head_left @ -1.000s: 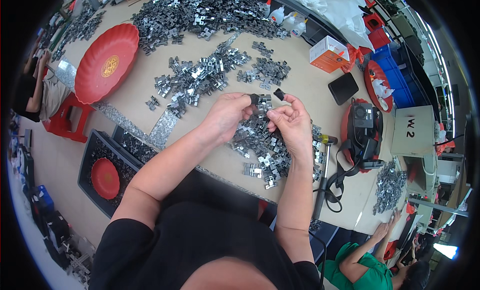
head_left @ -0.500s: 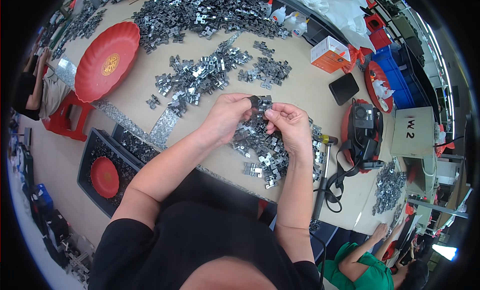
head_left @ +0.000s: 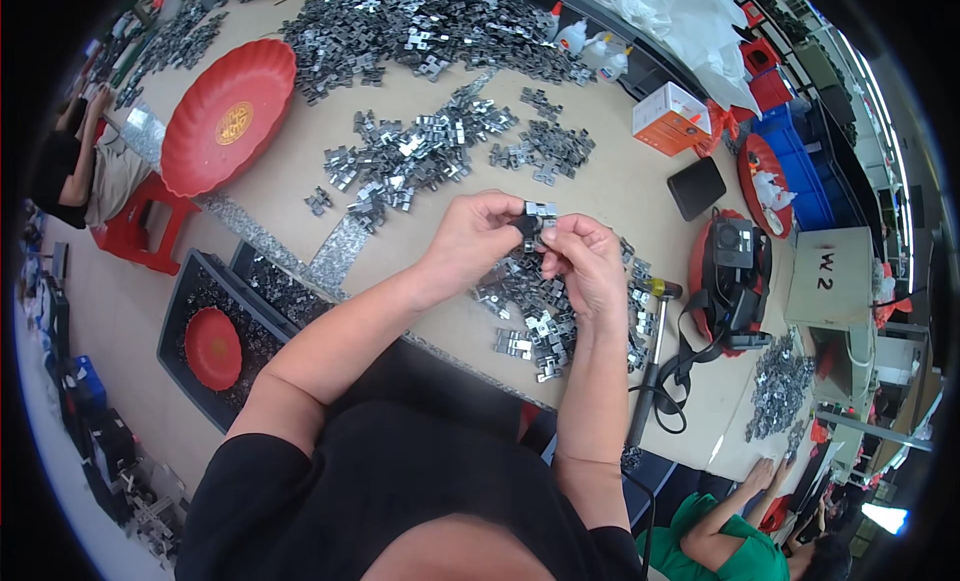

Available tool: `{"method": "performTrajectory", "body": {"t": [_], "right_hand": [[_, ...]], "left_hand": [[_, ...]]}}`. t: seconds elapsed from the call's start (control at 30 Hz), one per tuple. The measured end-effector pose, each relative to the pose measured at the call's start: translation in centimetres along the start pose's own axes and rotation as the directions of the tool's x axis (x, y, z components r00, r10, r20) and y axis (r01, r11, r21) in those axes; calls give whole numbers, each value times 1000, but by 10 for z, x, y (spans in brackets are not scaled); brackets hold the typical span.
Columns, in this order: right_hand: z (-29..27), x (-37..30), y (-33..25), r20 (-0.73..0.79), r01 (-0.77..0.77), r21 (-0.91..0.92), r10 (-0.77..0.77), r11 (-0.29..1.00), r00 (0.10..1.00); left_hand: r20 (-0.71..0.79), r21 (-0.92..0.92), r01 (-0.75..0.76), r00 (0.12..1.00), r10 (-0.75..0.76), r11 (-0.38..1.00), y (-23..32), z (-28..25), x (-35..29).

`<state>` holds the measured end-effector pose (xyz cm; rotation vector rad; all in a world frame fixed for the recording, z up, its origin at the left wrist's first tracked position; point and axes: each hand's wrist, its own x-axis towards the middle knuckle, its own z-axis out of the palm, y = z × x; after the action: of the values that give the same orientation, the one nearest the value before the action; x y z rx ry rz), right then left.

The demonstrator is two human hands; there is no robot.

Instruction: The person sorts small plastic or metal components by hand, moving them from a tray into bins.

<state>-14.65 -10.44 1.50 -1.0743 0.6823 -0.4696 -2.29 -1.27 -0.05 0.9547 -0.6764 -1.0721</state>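
Between my two hands, over the middle of the table, is a small shiny metal clip (head_left: 541,210). My left hand (head_left: 472,236) is closed on it from the left, with a black cover on the thumb tip. From the right, my right hand (head_left: 588,259) pinches at the same clip with thumb and forefinger, the other fingers curled. Just below the hands lies a heap of metal clips (head_left: 548,331), partly hidden by my right wrist. A second heap of clips (head_left: 405,159) spreads beyond my left hand, and a smaller cluster (head_left: 548,149) lies farther off.
A large clip pile (head_left: 430,31) covers the far side, near squeeze bottles (head_left: 613,65). At left are a red scalloped tray (head_left: 228,121) and a grey bin (head_left: 178,326). A hammer (head_left: 652,356), black device (head_left: 735,243) and orange-white box (head_left: 670,121) lie right. Other people sit at both sides.
The clip between my fingers has turned, so a bright face now shows at its top. Both hands stay together, and the whole view has shifted slightly.
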Motion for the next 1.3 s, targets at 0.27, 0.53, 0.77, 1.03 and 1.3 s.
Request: {"method": "performTrajectory", "body": {"t": [0.27, 0.53, 0.77, 1.03, 1.3], "right_hand": [[0, -2, 2, -20, 138, -260, -149, 956, 989], [11, 2, 8, -72, 128, -258, -151, 958, 986], [-1, -7, -6, -112, 44, -519, -119, 854, 987], [-1, 2, -30, -128, -56, -941, -197, 334, 972], [1, 61, -13, 139, 204, -976, -503, 75, 853]], "left_hand": [[-19, 536, -74, 995, 100, 841, -7, -2, 0], [-113, 397, 114, 991, -75, 911, -8, -4, 0], [72, 996, -85, 818, 570, -5, 24, -38, -10], [86, 984, 4, 867, 490, -180, 28, -65, -5], [-225, 818, -10, 915, 336, 576, 33, -66, 5]]}}
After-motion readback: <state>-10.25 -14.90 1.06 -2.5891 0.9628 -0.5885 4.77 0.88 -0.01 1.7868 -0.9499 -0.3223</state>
